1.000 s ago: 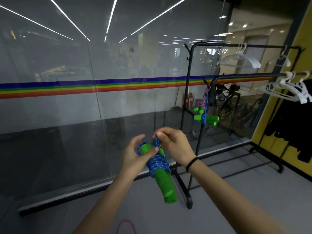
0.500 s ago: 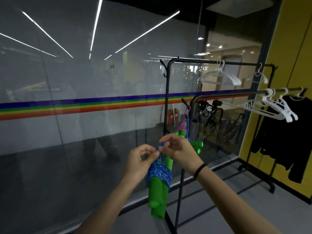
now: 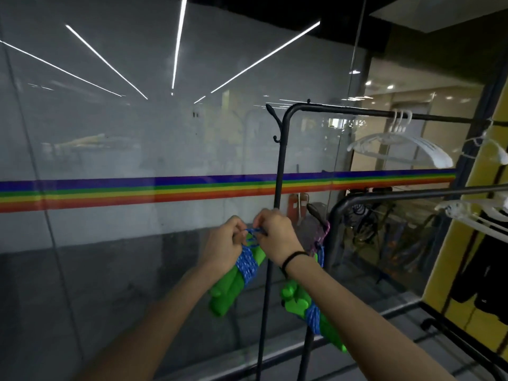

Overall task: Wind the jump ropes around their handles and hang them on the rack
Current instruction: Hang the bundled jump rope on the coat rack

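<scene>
Head view, the only angle.

- Left grip point(image 3: 224, 244) and right grip point(image 3: 275, 235) are both clenched, fingertips pinching a short loop point(image 3: 254, 231) of cord between them, knuckles nearly touching.
- The loop comes off the top of the blue jump rope point(image 3: 246, 264). The cord is wound tight round the paired green handles point(image 3: 224, 294), and the bundle hangs tilted just under the left grip. I can't tell whether the left palm also steadies it.
- Why hold it this way: my read is the loop is being pulled open as a hanging eye. With two pinch points the winding stays under tension, so the coils don't slip.
- The rack point(image 3: 277, 174) post stands right behind the right grip. It has side hooks point(image 3: 275, 138) higher up.
- The hung bundle point(image 3: 313, 317), also blue cord on green handles, is partly hidden by the right forearm. It dangles from a lower peg by a purple cord point(image 3: 322, 231). That peg looks like the likely target, since it's the nearest one and already in use.
- White hangers point(image 3: 398, 145) sit on the top rail, well apart from the work. There's a dark garment point(image 3: 481, 284) far right and a glass wall point(image 3: 137, 133) behind with a rainbow stripe.

Status guess: winding is done on this one, hanging not yet done. The risk is the loop being too small for the peg, or the wrap loosening when one pinch lets go.
</scene>
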`<state>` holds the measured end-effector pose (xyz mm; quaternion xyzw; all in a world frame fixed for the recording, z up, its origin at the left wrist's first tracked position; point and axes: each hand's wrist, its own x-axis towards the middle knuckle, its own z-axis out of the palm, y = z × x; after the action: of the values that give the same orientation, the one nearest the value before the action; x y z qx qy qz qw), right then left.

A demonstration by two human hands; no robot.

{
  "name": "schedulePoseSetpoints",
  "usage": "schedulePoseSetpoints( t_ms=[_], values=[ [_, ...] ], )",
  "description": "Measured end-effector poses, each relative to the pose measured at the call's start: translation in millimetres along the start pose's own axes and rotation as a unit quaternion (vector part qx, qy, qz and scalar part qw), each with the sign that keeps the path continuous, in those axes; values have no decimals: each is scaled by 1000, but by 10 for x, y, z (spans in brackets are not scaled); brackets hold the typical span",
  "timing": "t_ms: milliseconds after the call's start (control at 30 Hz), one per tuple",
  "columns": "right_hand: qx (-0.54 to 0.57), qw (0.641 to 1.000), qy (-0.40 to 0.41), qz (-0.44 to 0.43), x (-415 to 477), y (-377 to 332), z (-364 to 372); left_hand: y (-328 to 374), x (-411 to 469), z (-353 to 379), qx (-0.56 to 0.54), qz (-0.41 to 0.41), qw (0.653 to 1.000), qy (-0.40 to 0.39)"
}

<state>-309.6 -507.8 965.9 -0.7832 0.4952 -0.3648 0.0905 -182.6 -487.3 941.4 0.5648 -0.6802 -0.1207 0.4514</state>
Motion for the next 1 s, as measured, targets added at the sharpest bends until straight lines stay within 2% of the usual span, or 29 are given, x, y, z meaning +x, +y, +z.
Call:
schedulePoseSetpoints(
  t_ms=[100, 200, 267, 400, 500, 633, 767, 1000],
  values=[
    [96, 992, 60, 53, 565, 24, 201, -189, 570, 40, -15, -20, 999, 28],
    [248, 953, 130, 117, 1158, 6, 332, -380, 1254, 39, -25, 5, 997, 66],
    [259, 944, 166, 119, 1582, 40, 388, -484, 1744, 28, -30, 21, 996, 86],
    [162, 966, 138, 144, 2428, 178, 323, -668, 2701, 59, -61, 36, 992, 104],
    [119, 959, 231, 112, 2827, 306, 114, -618, 3281, 141, -82, 91, 989, 80],
    [76, 935, 336, 78, 3100, 548, -84, -379, 3845, 292, -44, 206, 976, 58],
    [-120, 911, 380, 104, 3192, 793, -179, -291, 4093, 515, -14, 273, 961, 29],
    [-97, 901, 411, 102, 3107, 1046, 54, -445, 4054, 883, -96, 239, 963, -75]
  ],
)
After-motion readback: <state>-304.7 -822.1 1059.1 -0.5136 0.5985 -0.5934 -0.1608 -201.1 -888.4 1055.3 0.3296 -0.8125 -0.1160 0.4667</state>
